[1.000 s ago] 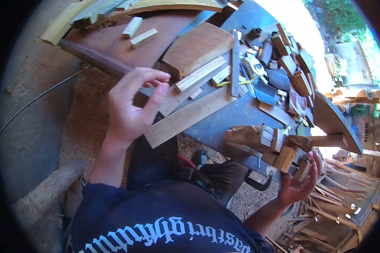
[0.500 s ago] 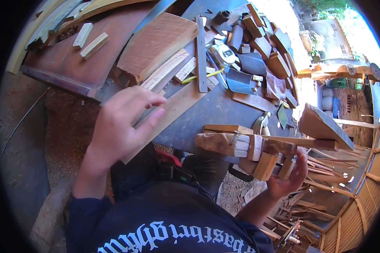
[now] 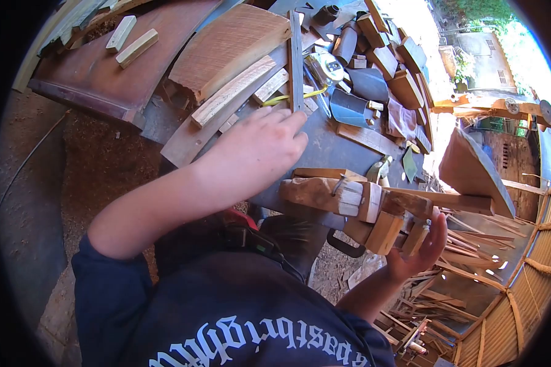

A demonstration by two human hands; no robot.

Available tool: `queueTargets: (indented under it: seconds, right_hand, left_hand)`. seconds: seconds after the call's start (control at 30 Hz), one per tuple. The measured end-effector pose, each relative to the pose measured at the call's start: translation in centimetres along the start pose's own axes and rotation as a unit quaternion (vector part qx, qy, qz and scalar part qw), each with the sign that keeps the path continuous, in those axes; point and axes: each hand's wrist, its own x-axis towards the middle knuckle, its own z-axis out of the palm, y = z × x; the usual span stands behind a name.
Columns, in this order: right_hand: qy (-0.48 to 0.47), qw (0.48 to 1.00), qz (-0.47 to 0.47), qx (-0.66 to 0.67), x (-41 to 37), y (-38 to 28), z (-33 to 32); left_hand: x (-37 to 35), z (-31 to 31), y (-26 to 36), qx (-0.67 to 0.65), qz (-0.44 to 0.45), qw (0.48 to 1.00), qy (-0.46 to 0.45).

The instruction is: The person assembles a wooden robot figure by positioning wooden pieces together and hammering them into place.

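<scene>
My left hand (image 3: 272,139) reaches over the bench, fingers bent down together at the near end of a dark narrow wooden strip (image 3: 296,61). Its fingertips and thumb are partly hidden. Beside it lie a curved board (image 3: 180,147), pale offcuts (image 3: 236,88) and a tape measure (image 3: 326,67) with yellow blade out. At the right, my right hand (image 3: 419,248) curls round the end of a wooden block assembly (image 3: 386,232). That assembly joins a rough wooden piece (image 3: 309,191) bound with white wrapping (image 3: 368,202). A black handle (image 3: 344,244) shows below it.
A big curved wood block (image 3: 229,49) sits at the back left. Sandpaper pieces (image 3: 349,110) and stacked wood blocks (image 3: 404,92) crowd the back right. A wedge-shaped board (image 3: 471,168) sticks up at the right. Scrap wood (image 3: 477,244) covers the floor beyond.
My left hand has moved right and forward to the dark strip. The board below it has shifted up and left, now beside the big block. My right hand stays at the assembly.
</scene>
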Motion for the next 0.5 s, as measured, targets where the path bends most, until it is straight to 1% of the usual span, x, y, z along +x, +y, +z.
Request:
queueTargets:
  seconds: [0.03,0.13,0.23,0.33,0.43,0.5]
  right_hand:
    - [-0.002,1.000,-0.003,-0.006,0.0,-0.1,0.0]
    - [-0.014,1.000,-0.024,-0.012,0.4,-0.3,0.4]
    - [-0.021,0.999,-0.025,0.000,0.7,-0.7,0.8]
    - [-0.025,0.999,-0.018,0.008,0.8,-1.0,1.0]
    - [-0.024,1.000,-0.007,0.016,1.0,-1.2,1.2]
    - [-0.014,1.000,0.006,0.018,0.8,-1.3,1.1]
  left_hand:
    - [0.2,0.3,0.0,0.007,0.012,1.000,0.023]
    - [0.7,0.4,0.0,0.030,-0.002,1.000,-0.005]
    - [0.9,0.7,0.7,0.003,0.007,1.000,-0.020]
    - [0.6,2.0,0.4,-0.093,0.052,0.994,-0.013]
    - [0.8,2.3,-0.1,-0.099,0.036,0.993,-0.048]
    - [0.8,2.3,0.0,-0.088,0.035,0.994,-0.053]
